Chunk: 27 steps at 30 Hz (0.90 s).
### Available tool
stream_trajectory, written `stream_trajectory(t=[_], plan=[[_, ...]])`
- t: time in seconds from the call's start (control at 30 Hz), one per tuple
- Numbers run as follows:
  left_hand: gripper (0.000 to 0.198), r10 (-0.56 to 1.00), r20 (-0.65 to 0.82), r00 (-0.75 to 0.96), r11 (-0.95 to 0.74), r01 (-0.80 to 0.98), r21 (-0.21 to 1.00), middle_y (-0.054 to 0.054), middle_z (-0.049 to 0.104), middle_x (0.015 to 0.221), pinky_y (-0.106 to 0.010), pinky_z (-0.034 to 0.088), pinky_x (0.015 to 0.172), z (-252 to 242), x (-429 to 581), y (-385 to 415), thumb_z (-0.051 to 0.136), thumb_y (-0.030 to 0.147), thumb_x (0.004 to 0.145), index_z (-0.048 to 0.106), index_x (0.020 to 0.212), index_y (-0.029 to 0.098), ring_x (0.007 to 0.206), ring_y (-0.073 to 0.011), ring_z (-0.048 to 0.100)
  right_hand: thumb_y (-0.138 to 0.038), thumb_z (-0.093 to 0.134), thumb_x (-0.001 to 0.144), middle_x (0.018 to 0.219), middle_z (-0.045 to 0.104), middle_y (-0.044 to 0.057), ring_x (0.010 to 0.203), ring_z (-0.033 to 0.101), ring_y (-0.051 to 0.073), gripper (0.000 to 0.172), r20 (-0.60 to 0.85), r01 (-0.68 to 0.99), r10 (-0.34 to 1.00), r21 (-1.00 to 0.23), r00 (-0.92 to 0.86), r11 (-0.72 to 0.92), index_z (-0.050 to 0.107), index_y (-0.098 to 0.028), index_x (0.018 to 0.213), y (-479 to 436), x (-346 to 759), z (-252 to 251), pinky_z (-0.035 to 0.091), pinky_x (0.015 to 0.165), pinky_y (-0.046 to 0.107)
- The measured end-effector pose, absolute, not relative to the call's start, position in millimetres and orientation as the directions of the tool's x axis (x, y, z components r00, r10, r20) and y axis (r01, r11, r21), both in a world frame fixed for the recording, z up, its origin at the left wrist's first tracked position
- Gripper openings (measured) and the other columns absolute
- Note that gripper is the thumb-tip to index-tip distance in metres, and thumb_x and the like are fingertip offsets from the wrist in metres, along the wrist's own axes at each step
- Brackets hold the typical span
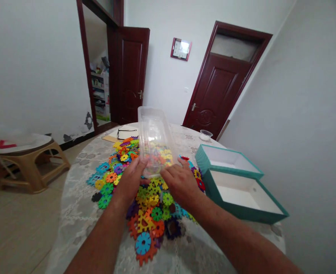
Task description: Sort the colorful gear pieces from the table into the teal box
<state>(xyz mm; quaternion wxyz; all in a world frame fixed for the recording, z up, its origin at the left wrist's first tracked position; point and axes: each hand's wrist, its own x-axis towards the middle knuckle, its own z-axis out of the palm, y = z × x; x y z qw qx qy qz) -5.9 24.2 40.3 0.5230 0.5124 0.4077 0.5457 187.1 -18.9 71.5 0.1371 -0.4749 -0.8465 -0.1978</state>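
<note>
A clear plastic container (156, 133) is tilted up over a spread of colourful notched plastic pieces (153, 199), some of which show through its wall. My left hand (132, 179) grips the container's near left corner, thumb on the edge. At the near right corner, my right hand (181, 180) has its fingers closed on the container. Round, square and triangular pieces lie below and around both hands; a blue disc (143, 243) sits at the near end of the spread.
Two teal boxes with white insides, one farther back (231, 158) and one nearer (246, 192), stand at the right on the round table (82, 190). Behind are glasses (127, 131) and a small clear bowl (205, 135). A stool (32, 167) is at left.
</note>
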Motion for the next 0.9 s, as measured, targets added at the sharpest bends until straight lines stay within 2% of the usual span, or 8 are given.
stream_trajectory(t=[0.07, 0.13, 0.2, 0.33, 0.47, 0.67, 0.73, 0.9], plan=[[0.066, 0.995, 0.087, 0.042, -0.078, -0.180, 0.981, -0.013, 0.073, 0.123, -0.031, 0.062, 0.068, 39.4, -4.6, 24.7, 0.060, 0.067, 0.092, 0.061, 0.137, 0.019, 0.093, -0.0220, 0.072, -0.015, 0.052, 0.102, 0.104, 0.078, 0.006, 0.103, 0.068, 0.024, 0.024, 0.402, 0.889, 0.793, 0.199, -0.458, 0.412, 0.072, -0.024, 0.112, 6.3, 202.9, 88.2, 0.035, 0.119, 0.049], [0.069, 0.998, 0.066, -0.001, -0.065, -0.151, 0.986, -0.015, 0.072, 0.124, -0.031, 0.063, 0.068, 38.5, -4.0, 26.4, 0.059, 0.066, 0.093, 0.057, 0.142, 0.018, 0.092, -0.0215, 0.073, -0.016, 0.051, 0.102, 0.103, 0.079, 0.009, 0.103, 0.069, 0.024, 0.027, 0.357, 0.931, 0.862, 0.188, -0.361, 0.312, 0.075, -0.023, 0.113, 39.1, 225.3, 104.3, 0.042, 0.109, 0.040], [0.067, 0.996, 0.076, -0.036, -0.078, -0.067, 0.995, -0.014, 0.073, 0.121, -0.031, 0.062, 0.067, 37.7, -4.6, 28.6, 0.061, 0.063, 0.092, 0.059, 0.141, 0.017, 0.091, -0.0219, 0.073, -0.021, 0.047, 0.105, 0.112, 0.079, 0.013, 0.106, 0.070, 0.026, 0.033, 0.325, 0.972, 0.924, 0.182, -0.200, 0.146, 0.075, -0.022, 0.122, 74.9, 250.8, 115.5, 0.047, 0.099, 0.036], [0.059, 0.987, 0.148, -0.065, -0.140, 0.124, 0.982, -0.011, 0.077, 0.114, -0.034, 0.062, 0.074, 35.9, -8.2, 32.2, 0.066, 0.059, 0.089, 0.067, 0.132, 0.018, 0.093, -0.0252, 0.075, -0.028, 0.045, 0.107, 0.125, 0.076, 0.017, 0.114, 0.069, 0.028, 0.038, 0.229, 0.982, 0.973, 0.186, -0.003, -0.041, 0.074, -0.022, 0.133, 135.5, 297.6, 117.8, 0.048, 0.096, 0.034], [0.049, 0.977, 0.206, -0.055, -0.190, 0.214, 0.958, -0.010, 0.079, 0.112, -0.039, 0.059, 0.087, 35.4, -10.5, 32.6, 0.065, 0.056, 0.090, 0.073, 0.122, 0.019, 0.097, -0.0278, 0.075, -0.023, 0.051, 0.104, 0.127, 0.075, 0.018, 0.116, 0.069, 0.027, 0.037, 0.167, 0.975, 0.983, 0.195, 0.070, -0.103, 0.077, -0.019, 0.129, 172.3, 326.4, 103.3, 0.048, 0.097, 0.033], [0.040, 0.971, 0.224, -0.084, -0.195, 0.265, 0.944, -0.007, 0.080, 0.110, -0.039, 0.057, 0.089, 43.1, -11.7, 27.8, 0.066, 0.052, 0.090, 0.077, 0.116, 0.023, 0.095, -0.0275, 0.075, -0.018, 0.059, 0.101, 0.127, 0.074, 0.019, 0.117, 0.070, 0.027, 0.030, 0.040, 0.964, 0.989, 0.222, 0.140, -0.146, 0.078, -0.016, 0.124, 202.6, 338.2, 68.2, 0.051, 0.097, 0.034], [0.038, 0.970, 0.227, -0.091, -0.198, 0.255, 0.946, -0.007, 0.080, 0.107, -0.038, 0.057, 0.089, 46.1, -12.2, 26.0, 0.066, 0.050, 0.090, 0.078, 0.114, 0.023, 0.094, -0.0273, 0.074, -0.025, 0.063, 0.103, 0.128, 0.072, 0.016, 0.115, 0.070, 0.027, 0.028, -0.008, 0.960, 0.988, 0.238, 0.155, -0.149, 0.074, -0.016, 0.126, 205.7, 338.8, 54.6, 0.055, 0.096, 0.039], [0.034, 0.970, 0.221, -0.097, -0.195, 0.224, 0.955, -0.006, 0.080, 0.104, -0.037, 0.056, 0.089, 48.2, -12.7, 24.8, 0.067, 0.047, 0.088, 0.079, 0.109, 0.023, 0.092, -0.0266, 0.073, -0.041, 0.069, 0.102, 0.135, 0.064, 0.011, 0.114, 0.067, 0.026, 0.041, -0.060, 0.955, 0.988, 0.273, 0.139, -0.118, 0.062, -0.018, 0.136, 205.2, 341.0, 29.5, 0.060, 0.096, 0.048]])
